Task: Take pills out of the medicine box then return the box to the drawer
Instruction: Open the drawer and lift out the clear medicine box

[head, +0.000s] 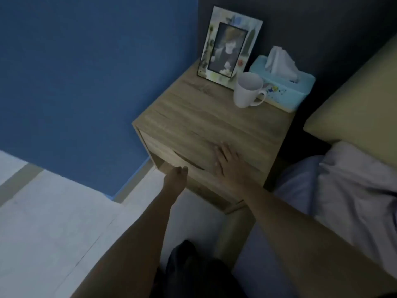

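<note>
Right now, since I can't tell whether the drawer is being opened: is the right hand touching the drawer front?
Touching. The head view shows the right hand lying flat, fingers spread, on the drawer front.

The single head-worn view looks steeply down and forward from above a wooden nightstand (pixel 206 125), near enough that both bare forearms run up from the bottom edge to the hands, the left hand (pixel 175 179) and the right hand (pixel 227 162), at the drawer (pixel 171 149) front. It faces a room corner, with a blue wall (pixel 86 72) filling the left, pale floor (pixel 53 222) lower left and a bed (pixel 343 190) along the right. The wide lens bends straight edges and tilts the scene.
</note>
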`<move>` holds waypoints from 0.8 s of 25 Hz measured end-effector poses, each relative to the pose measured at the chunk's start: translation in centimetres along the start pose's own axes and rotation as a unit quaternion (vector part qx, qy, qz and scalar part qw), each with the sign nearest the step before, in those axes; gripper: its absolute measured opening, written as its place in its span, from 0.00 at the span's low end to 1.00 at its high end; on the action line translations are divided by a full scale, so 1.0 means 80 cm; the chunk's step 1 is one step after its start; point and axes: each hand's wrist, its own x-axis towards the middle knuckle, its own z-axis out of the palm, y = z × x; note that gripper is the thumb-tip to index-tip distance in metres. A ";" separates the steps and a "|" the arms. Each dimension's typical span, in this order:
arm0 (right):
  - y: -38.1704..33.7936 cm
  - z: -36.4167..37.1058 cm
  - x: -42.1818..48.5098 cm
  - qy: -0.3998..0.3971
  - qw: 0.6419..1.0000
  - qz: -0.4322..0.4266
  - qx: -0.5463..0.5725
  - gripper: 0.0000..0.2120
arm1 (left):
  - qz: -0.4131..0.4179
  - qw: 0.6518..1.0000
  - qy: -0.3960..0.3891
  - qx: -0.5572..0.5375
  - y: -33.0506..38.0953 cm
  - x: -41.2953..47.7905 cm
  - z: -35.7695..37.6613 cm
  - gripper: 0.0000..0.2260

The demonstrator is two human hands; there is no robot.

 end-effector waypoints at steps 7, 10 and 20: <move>0.017 0.034 0.014 0.069 0.997 -0.019 -0.011 0.29 | -0.030 0.995 0.020 -0.097 0.003 0.053 0.031 0.28; 0.020 0.035 0.015 0.079 0.997 -0.021 -0.009 0.29 | -0.044 0.990 0.049 -0.121 -0.001 0.061 0.039 0.28; 0.021 0.027 0.012 0.039 0.999 -0.025 -0.005 0.25 | -0.049 0.984 0.050 -0.165 -0.013 0.044 0.027 0.23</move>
